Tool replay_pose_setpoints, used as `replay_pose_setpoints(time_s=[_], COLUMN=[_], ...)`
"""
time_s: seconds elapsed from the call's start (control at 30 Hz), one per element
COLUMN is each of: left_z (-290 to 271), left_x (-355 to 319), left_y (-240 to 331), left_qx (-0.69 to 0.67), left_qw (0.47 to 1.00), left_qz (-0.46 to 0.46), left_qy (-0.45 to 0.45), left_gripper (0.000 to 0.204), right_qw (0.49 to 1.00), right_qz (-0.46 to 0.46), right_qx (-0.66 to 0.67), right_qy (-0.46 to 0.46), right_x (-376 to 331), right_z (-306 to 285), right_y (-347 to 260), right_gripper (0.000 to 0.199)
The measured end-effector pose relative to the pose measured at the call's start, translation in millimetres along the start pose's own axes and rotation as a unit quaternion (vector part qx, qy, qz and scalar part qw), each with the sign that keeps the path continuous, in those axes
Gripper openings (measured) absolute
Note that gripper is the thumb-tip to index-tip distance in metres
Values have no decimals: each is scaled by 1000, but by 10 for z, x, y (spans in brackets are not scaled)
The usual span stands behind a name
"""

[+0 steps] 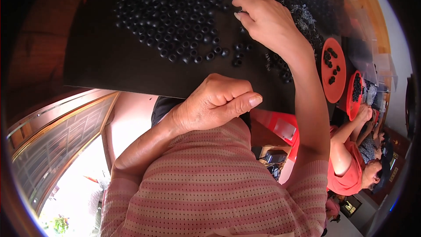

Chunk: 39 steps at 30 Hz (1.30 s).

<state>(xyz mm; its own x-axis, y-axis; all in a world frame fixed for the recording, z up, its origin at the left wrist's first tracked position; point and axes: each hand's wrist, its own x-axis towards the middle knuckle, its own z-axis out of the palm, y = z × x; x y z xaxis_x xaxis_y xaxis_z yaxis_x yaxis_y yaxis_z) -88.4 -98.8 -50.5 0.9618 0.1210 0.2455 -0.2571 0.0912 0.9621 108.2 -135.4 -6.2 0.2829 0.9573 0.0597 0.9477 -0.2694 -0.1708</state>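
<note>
My left hand [219, 101] is closed in a fist at the near edge of the dark table, thumb pressed against the bent forefinger. Whatever it may hold is hidden. My right hand [269, 17] reaches over the tabletop with its thumb and forefinger curled toward each other. A small black piece shows between their tips, partly hidden. To the left of that hand spreads a large heap of small round black pieces with holes [175, 22]. A few loose ones [239, 52] lie just below it, apart from the heap.
Beside my right forearm is a pile of small dark pieces with silvery glints [305, 17]. An orange-red plate [329, 88] holds several black pieces; a second red plate [352, 109] stands beyond it. Co-workers sit at right, one in a coral shirt [346, 184].
</note>
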Motion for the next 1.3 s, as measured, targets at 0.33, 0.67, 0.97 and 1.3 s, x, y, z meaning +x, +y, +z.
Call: replay_pose_setpoints(time_s=[0.33, 0.67, 0.97, 1.3], left_z=[32, 21, 34, -6], left_x=[-10, -1, -9, -6], left_y=[27, 50, 33, -28], left_qx=[7, -236, -269, -352], left_qw=[1000, 956, 946, 923], left_qz=[-26, -109, -97, -54], left_qy=[4, 134, 156, 148], left_gripper=[40, 42, 39, 29], right_qw=[998, 941, 905, 905], right_qz=[-28, -70, -154, -154], right_qx=[-47, 283, 281, 287], right_qy=[-13, 170, 279, 274], right_x=[110, -589, -868, -990], right_z=[50, -178, 90, 151], right_y=[-100, -265, -431, -471], right_gripper=[20, 24, 33, 31])
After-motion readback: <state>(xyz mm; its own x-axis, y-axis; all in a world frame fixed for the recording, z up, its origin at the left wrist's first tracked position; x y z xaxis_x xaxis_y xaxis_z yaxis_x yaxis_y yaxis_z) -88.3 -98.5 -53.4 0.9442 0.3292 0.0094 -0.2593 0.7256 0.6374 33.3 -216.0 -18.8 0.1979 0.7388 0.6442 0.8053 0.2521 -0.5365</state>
